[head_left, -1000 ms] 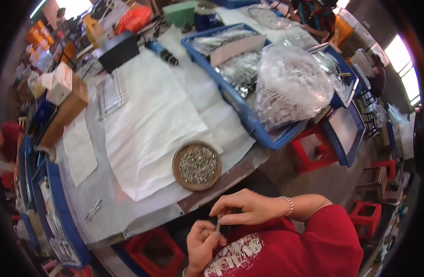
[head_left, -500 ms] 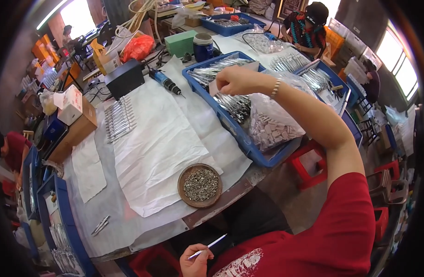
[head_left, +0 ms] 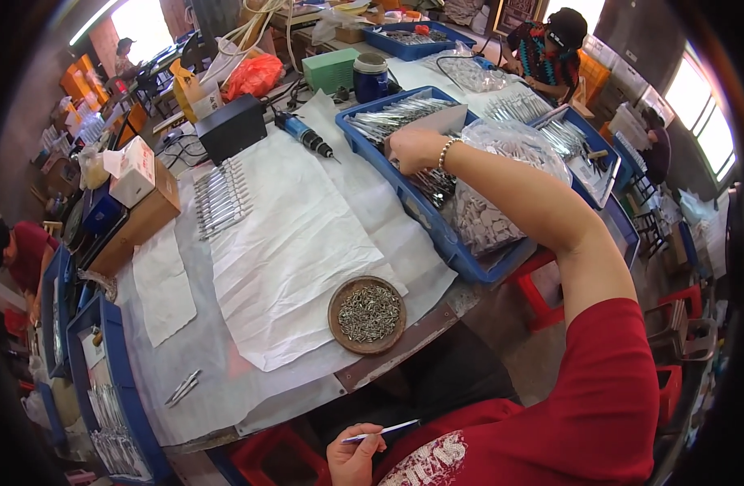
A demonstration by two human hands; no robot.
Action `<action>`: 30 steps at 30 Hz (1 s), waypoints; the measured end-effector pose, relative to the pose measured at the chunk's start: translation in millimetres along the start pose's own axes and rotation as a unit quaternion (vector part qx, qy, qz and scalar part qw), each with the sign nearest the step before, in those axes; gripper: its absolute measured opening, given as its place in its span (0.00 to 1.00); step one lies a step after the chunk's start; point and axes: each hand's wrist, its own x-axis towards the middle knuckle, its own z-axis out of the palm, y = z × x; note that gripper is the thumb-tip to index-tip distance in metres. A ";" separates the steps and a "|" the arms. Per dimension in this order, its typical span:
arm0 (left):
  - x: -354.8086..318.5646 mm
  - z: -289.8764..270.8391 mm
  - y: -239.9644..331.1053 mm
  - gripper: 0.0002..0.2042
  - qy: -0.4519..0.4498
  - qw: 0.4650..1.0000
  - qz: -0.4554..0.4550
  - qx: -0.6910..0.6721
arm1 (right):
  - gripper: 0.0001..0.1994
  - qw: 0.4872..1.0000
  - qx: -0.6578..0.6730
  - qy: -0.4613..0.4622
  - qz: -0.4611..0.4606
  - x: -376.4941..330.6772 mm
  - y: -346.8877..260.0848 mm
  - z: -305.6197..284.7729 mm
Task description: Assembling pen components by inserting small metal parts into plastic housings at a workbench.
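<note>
Low in front of my body, my left hand (head_left: 356, 454) pinches a slim white and blue pen-shaped stick (head_left: 381, 432). My right hand (head_left: 416, 151) reaches over the blue tray (head_left: 446, 247), its fingers curled down by a cardboard divider (head_left: 438, 121). What those fingertips grip, if anything, is hidden. Slim metal tools (head_left: 400, 112) fill the tray's far part, and a clear bag of small pale pieces (head_left: 487, 215) lies at its near end. On the paper-covered table, a round brown bowl (head_left: 334, 316) holds many small metal parts (head_left: 368, 314).
A row of slim metal tools (head_left: 223, 201) lies on white paper, with a blue power screwdriver (head_left: 305, 134) beyond. A few metal pieces (head_left: 183, 387) rest front left, near another blue tray (head_left: 117, 389). A co-worker (head_left: 550, 57) sits far right. Red stools (head_left: 542, 296) stand below.
My right hand has dipped a little lower and nearer into the tray. The left hand still holds the stick, now tilted flatter. The whole view has shifted slightly.
</note>
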 end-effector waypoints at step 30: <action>1.3 12.1 -7.5 0.05 -0.030 0.999 -0.001 -0.025 | 0.11 0.982 0.177 -0.008 0.071 2.8 5.7 -1.3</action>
